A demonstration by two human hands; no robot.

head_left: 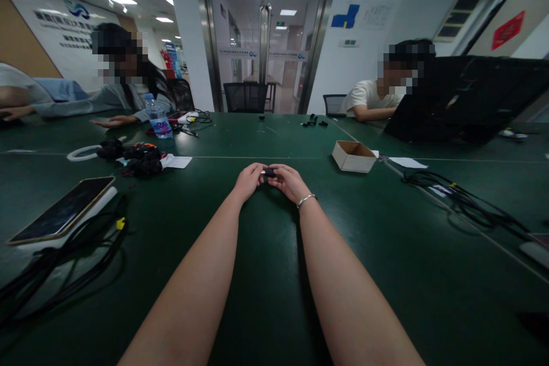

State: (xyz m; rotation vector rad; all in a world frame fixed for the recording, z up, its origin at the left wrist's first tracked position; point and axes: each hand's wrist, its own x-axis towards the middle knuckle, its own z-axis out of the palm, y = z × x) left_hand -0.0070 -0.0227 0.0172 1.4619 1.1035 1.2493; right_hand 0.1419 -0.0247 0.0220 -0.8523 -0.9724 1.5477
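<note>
Both my arms stretch forward over a dark green table [274,274]. My left hand [249,180] and my right hand [288,181] meet at the middle of the table, fingers curled. Between their fingertips they pinch a small black part [269,172] with a pale tip on its left end. A silver bracelet [306,200] circles my right wrist. What the part is stays too small to tell.
A small open cardboard box [354,156] sits right of my hands. A tablet [62,209] and black cables [55,263] lie at left, a black heap [137,159] and water bottle [158,117] beyond. More cables [467,203] at right. Two people sit at the far side.
</note>
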